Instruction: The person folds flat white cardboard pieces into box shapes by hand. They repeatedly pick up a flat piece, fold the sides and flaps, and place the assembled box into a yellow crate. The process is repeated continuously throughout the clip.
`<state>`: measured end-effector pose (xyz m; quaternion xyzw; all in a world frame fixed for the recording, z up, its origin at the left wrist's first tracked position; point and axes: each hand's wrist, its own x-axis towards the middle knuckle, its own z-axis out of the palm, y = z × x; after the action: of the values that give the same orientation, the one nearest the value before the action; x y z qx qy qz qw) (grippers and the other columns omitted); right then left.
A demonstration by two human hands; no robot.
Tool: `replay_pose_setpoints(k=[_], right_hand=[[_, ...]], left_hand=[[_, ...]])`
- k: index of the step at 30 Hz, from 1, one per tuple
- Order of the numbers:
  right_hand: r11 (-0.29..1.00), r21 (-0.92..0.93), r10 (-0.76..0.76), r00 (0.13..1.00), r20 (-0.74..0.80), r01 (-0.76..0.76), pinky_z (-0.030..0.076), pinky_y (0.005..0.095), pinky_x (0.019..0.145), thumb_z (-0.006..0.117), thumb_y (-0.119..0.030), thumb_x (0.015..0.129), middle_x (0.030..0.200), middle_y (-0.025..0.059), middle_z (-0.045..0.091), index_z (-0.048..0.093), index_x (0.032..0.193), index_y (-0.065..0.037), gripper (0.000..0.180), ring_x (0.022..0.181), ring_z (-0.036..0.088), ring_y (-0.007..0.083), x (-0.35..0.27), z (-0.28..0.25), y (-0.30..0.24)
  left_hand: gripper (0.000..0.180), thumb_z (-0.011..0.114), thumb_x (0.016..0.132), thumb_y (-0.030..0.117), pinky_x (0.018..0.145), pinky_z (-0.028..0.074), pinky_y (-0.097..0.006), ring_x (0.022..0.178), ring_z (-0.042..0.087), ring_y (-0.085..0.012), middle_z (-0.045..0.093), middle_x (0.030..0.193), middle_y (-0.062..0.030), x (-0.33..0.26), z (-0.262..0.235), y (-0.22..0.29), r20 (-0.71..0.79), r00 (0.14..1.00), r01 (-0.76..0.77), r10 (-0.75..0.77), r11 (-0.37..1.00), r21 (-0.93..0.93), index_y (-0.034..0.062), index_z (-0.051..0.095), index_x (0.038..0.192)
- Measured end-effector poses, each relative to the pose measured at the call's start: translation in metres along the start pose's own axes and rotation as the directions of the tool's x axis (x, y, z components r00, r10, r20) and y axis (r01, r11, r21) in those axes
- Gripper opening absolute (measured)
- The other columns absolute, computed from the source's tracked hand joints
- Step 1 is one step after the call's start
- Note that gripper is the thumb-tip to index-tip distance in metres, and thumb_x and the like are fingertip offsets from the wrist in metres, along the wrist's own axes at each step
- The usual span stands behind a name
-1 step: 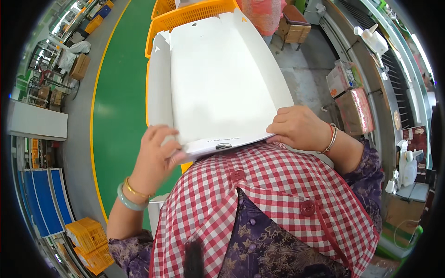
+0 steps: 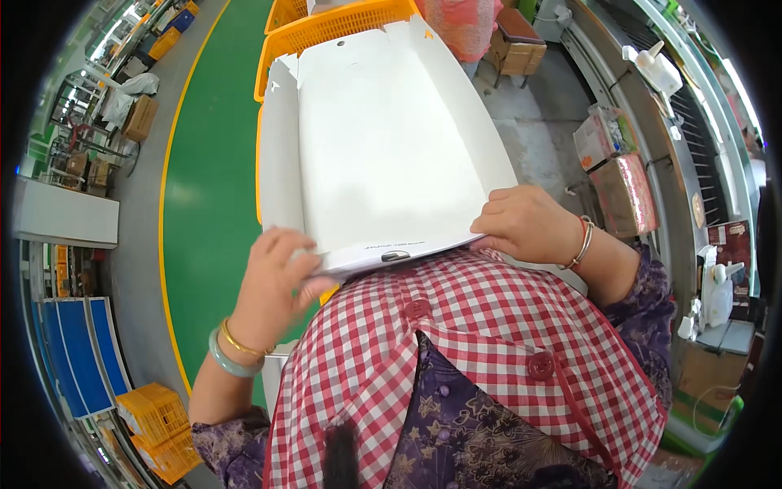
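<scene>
A long white cardboard box (image 2: 383, 147), its side walls folded up, stretches away from my body with its inside showing. Its near wall, with an oval hand hole, leans close to the checked apron (image 2: 464, 310). My right hand (image 2: 523, 220) grips the near right corner, fingers over the edge and thumb underneath. At the near left corner my left hand (image 2: 277, 273) has its bent fingers and thumb around the edge of the board. Fingertips of that hand are partly hidden behind one another and slightly blurred.
Yellow plastic crates (image 2: 342, 31) stand beneath and beyond the box. Another person in pink clothing (image 2: 460, 28) is at the far end, near a wooden stool (image 2: 518, 45). Wrapped boxes (image 2: 623, 196) and a conveyor line (image 2: 692, 122) lie to the right. A green walkway (image 2: 212, 163) runs along the left.
My left hand has shifted slightly downward at the corner, and the near wall of the box has moved a little with it. My right hand stays almost where it was.
</scene>
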<state>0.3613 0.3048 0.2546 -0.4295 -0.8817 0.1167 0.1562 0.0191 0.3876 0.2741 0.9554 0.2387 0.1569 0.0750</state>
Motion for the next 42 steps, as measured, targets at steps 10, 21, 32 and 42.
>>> replay_pose_setpoints(k=[10,21,32,42], right_hand=[[0.998,0.07,0.0,0.989,-0.149,0.01,0.045,0.0374,0.072,0.07,-0.028,0.077,0.082,0.0066,0.061,0.063,0.089,-0.008,0.024,0.08,0.057,0.0259,0.02,0.011,0.023],[0.986,0.127,-0.011,0.801,-0.598,0.109,0.039,0.0378,0.098,0.069,-0.011,0.081,0.105,0.0048,0.064,0.064,0.105,-0.006,0.025,0.101,0.057,0.0205,0.087,-0.051,0.033],[0.681,0.724,0.368,0.802,-0.471,0.113,0.046,0.0198,0.071,0.065,-0.02,0.087,0.092,-0.0002,0.062,0.065,0.107,-0.006,0.024,0.083,0.058,0.006,0.159,-0.157,0.027],[0.86,0.491,0.348,0.862,-0.368,-0.138,0.047,0.0269,0.079,0.065,-0.028,0.085,0.089,0.0044,0.066,0.067,0.098,-0.004,0.027,0.086,0.061,0.0137,0.182,-0.119,0.1]], left_hand=[[0.015,0.069,0.078,0.014,0.056,0.045,-0.034,0.064,0.055,-0.0253,0.056,0.072,-0.0092,-0.018,0.02,-0.008,-0.023,0.985,0.164,-0.169,0.975,-0.149,0.0028,0.06,0.08],[0.014,0.065,0.086,0.011,0.053,0.035,-0.024,0.059,0.044,-0.009,0.05,0.064,0.0001,0.009,-0.057,-0.047,-0.163,0.879,0.341,-0.448,0.831,-0.44,0.0002,0.06,0.078],[0.021,0.062,0.088,0.024,0.056,0.037,-0.02,0.061,0.047,-0.0016,0.054,0.069,0.0076,0.084,-0.189,-0.088,0.011,0.839,0.459,-0.544,0.697,-0.552,0.0048,0.062,0.079],[0.021,0.064,0.089,0.024,0.067,0.044,-0.024,0.074,0.052,-0.0083,0.06,0.078,0.0005,0.076,-0.123,-0.16,-0.319,0.796,0.312,-0.513,0.802,-0.51,0.0029,0.064,0.091]])
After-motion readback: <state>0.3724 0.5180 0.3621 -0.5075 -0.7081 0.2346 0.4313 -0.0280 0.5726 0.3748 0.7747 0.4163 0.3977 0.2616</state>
